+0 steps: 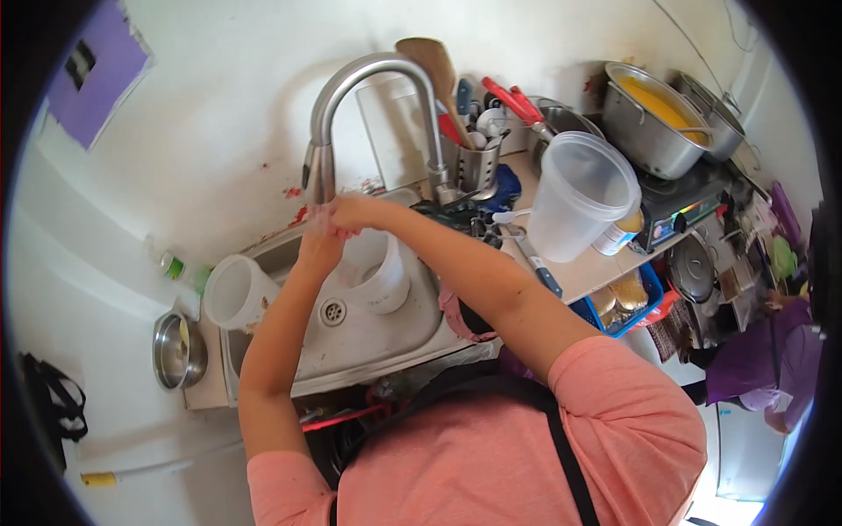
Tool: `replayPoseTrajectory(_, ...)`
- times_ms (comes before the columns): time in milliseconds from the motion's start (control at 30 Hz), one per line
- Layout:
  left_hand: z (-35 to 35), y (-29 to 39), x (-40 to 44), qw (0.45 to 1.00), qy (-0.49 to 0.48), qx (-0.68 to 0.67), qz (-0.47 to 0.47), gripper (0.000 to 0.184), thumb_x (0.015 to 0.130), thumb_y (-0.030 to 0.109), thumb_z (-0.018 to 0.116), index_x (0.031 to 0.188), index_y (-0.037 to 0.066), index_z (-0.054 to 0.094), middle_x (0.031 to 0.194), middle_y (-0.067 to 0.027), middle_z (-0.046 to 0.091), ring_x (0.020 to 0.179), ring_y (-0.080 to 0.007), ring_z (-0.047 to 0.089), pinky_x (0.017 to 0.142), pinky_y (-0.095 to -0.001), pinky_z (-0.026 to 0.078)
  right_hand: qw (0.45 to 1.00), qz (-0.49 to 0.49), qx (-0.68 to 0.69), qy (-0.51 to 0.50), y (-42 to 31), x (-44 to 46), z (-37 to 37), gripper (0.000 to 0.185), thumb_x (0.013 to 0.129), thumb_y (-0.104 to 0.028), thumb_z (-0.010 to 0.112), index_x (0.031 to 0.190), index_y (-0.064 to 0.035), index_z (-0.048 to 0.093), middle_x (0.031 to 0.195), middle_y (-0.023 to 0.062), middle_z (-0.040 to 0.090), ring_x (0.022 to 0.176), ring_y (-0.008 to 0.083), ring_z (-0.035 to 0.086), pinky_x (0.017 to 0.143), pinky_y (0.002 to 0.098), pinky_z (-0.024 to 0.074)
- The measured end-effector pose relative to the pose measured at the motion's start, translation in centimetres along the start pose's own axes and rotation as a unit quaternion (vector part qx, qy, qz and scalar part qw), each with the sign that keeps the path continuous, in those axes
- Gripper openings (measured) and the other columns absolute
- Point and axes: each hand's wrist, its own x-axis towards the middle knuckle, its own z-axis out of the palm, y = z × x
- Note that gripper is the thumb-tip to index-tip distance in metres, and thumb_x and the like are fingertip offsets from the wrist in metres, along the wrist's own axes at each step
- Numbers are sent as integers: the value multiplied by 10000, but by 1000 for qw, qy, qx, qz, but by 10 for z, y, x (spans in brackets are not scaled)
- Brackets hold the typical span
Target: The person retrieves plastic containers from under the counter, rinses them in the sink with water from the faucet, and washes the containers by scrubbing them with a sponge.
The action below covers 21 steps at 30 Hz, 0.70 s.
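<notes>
Both my hands meet directly under the spout of the tall steel faucet [323,171], over the sink [403,329]. My left hand [321,248] reaches up from below, with its fingers mostly hidden behind the right. My right hand [355,213] comes in from the right, its fingers bent down against the left hand. A blur that looks like running water covers the fingertips, so I cannot make out whether anything is between them. Just below and behind my hands, a white plastic bucket [386,285] stands in the basin near the drain [333,311].
Left of the basin are another white tub [231,294] and a steel bowl [173,351]. On the right counter stand a clear plastic bucket [574,206], a knife [537,261] and a utensil holder [478,167]. Beyond, a pot of yellow food [653,145] sits by a stove. A person in purple [772,351] is far right.
</notes>
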Motion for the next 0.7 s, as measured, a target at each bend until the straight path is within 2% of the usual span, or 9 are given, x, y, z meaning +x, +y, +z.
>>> replayPoseTrajectory(67, 4, -2, 3, 992, 46, 93, 77, 344, 808, 119, 490, 1138, 26, 477, 998, -170, 571, 928, -378, 562, 734, -447, 486, 977, -86, -194, 3, 2, -1, -7, 232, 741, -206, 538, 853, -36, 650, 828, 123, 660, 781, 268, 635, 704, 355, 497)
replayPoseTrajectory(100, 3, -1, 1, 981, 66, 152, 98, 347, 803, 117, 491, 1137, 25, 480, 1002, -182, 573, 914, -386, 567, 702, -444, 499, 976, -104, -189, 21, 5, -4, -9, 239, 752, -220, 537, 858, -37, 648, 849, 134, 656, 812, 285, 626, 723, 372, 490)
replayPoseTrajectory(200, 20, -29, -15, 972, 26, 230, 30, 368, 782, 97, 508, 1145, 42, 484, 1038, -200, 572, 887, -410, 572, 695, -444, 510, 976, -115, -179, 55, 13, -18, -12, 254, 777, -253, 535, 875, -44, 641, 899, 156, 647, 876, 322, 607, 762, 406, 475)
replayPoseTrajectory(300, -18, -30, -3, 958, -220, 47, -179, 394, 766, 45, 482, 1159, 65, 479, 1025, -230, 579, 829, -435, 588, 698, -421, 527, 981, -63, -162, 83, 19, -35, -19, 247, 790, -257, 535, 897, -58, 635, 908, 156, 644, 877, 332, 602, 774, 408, 471)
replayPoseTrajectory(400, -16, -40, -14, 940, -236, -109, -219, 487, 761, 20, 419, 1240, 106, 447, 963, -217, 608, 790, -381, 625, 609, -390, 549, 977, -55, -135, 154, 27, -52, -20, 228, 793, -244, 539, 912, -73, 633, 900, 149, 636, 893, 343, 588, 803, 408, 461)
replayPoseTrajectory(500, -60, 6, -10, 852, -199, -332, -352, 563, 749, 2, 389, 1299, 119, 414, 919, -193, 627, 759, -290, 654, 498, -370, 543, 960, -63, -178, 205, 28, -73, -22, 221, 798, -239, 551, 928, -76, 624, 949, 140, 609, 959, 340, 558, 847, 404, 441)
replayPoseTrajectory(567, -59, -2, -17, 887, -155, -270, -341, 586, 744, -2, 400, 1315, 127, 407, 904, -174, 628, 664, -258, 648, 426, -336, 518, 944, -56, -194, 260, 34, -84, -13, 222, 798, -238, 562, 940, -76, 616, 1004, 139, 581, 1009, 332, 533, 876, 400, 425)
replayPoseTrajectory(600, -58, -8, -21, 902, -134, -240, -332, 597, 741, -4, 405, 1323, 131, 404, 896, -165, 628, 616, -242, 646, 390, -319, 506, 956, -60, -164, 235, 40, -86, -10, 235, 798, -239, 568, 960, -74, 607, 1033, 142, 566, 1026, 328, 524, 884, 398, 421)
replayPoseTrajectory(700, -70, -13, -29, 846, -152, -333, -387, 529, 738, 24, 433, 1258, 108, 480, 906, -141, 609, 555, -223, 615, 321, -272, 445, 983, -64, -77, 156, 49, -93, -2, 315, 805, -250, 582, 1064, -72, 565, 1099, 158, 530, 1036, 331, 520, 891, 398, 419)
